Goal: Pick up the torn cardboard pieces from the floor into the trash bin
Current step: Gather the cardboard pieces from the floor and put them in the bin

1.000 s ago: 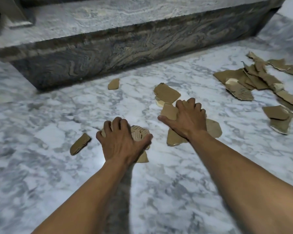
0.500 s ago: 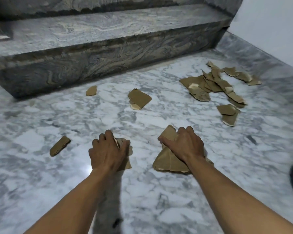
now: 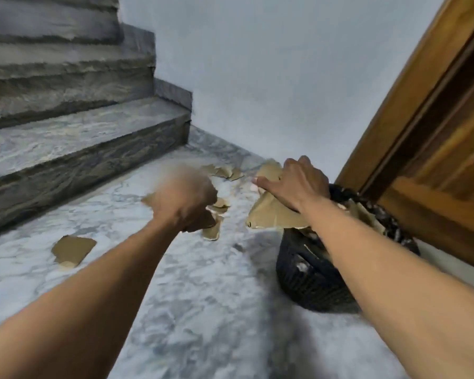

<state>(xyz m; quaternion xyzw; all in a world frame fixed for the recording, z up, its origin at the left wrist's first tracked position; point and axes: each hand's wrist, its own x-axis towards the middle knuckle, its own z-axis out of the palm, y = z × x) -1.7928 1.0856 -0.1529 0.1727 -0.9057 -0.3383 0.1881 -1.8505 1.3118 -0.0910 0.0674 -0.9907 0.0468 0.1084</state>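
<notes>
My right hand is raised off the floor and grips a bunch of large brown torn cardboard pieces, held just left of the black woven trash bin. The bin stands at the right under my right forearm, with cardboard scraps showing inside it. My left hand, blurred by motion, is closed on smaller cardboard pieces that stick out below its fingers. One loose cardboard piece lies on the marble floor at the left. More scraps lie on the floor beyond my hands, near the wall.
Grey marble stairs rise at the left. A pale wall closes the back. A wooden door and frame stand at the right, right behind the bin. The white marble floor spreads in front of me.
Both hands have lifted their cardboard pieces off the floor and swung right. The view has turned right too, bringing the trash bin and the wooden door into sight.
</notes>
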